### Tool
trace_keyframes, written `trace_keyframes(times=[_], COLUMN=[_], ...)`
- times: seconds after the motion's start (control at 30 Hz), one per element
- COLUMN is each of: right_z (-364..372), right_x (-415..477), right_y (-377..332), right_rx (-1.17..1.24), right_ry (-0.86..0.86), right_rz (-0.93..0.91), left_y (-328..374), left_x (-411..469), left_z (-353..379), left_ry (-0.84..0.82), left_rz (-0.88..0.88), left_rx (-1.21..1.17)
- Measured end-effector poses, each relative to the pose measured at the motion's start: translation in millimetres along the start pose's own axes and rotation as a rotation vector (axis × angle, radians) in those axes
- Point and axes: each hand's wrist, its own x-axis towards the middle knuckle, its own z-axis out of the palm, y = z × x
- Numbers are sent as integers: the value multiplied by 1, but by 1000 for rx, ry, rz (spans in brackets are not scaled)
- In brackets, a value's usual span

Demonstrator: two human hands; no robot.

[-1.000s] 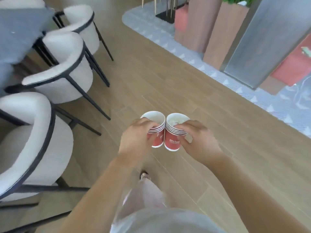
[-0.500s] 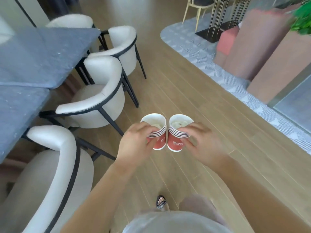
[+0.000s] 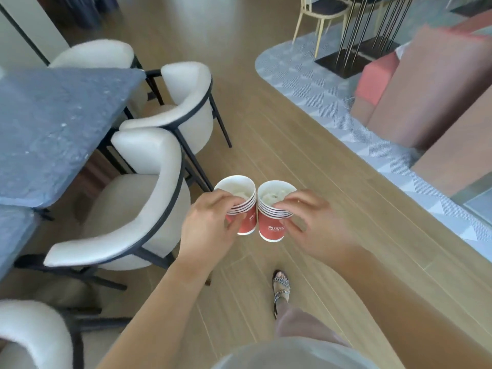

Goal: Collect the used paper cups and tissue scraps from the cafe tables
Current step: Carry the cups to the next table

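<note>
- Nearest, your grey top (image 3: 292, 355) filled the bottom edge, blurred and cut off. Only one sandalled foot (image 3: 281, 284) showed on the wooden floor (image 3: 346, 249); the other was hidden.
- Just beyond it, your left hand (image 3: 210, 222) gripped the left stack of cups (image 3: 248, 215), fingers curled round its striped rims. Your right hand (image 3: 316, 225) pinched the right stack of cups (image 3: 273, 222) in the same way. Both stacks hung upright over the aisle, touching at the rims.
- White tissue scraps (image 3: 273, 194) lay crumpled in the top cup of each stack. Your fingers covered part of the rims, so I could not count the nested cups for certain. The print on the right stack was too small to read whole.
- Since a second ago your grip had not altered, but your view had swung. More of the grey table (image 3: 53, 123) had come into sight at the left, with white chairs (image 3: 149, 187) beside it. I judged that you were walking on with what you had gathered, towards another table or a bin.
- That table ran off the left edge, so whether anything was left on it could not be told.
- Farthest, the patterned carpet (image 3: 314, 83), the terracotta planters (image 3: 431, 89) and a pale chair (image 3: 323, 9) looked soft, and their tops were cropped.
</note>
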Motion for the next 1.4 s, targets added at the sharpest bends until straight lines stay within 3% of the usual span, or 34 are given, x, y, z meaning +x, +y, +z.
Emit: trace_keyframes(times=[0.3,0.53,0.87,1.2,1.4], right_z=[7,46,102,139,148], right_x=[188,341,581,743,856], right_y=[136,196,271,363,455], right_rx=[19,-2,4,3,17], right_ry=[7,-11,23,53,92], right_rz=[1,-1,-7,41,5], left_y=[-42,-113,-232,-309,-336], left_x=[214,350,578,761,896], left_z=[71,98,122,172,225], left_ry=[-18,0,21,-56,-39], left_rz=[-14,-96,-54,-47,-31], left_rx=[-37,-57,-87,-78,-79])
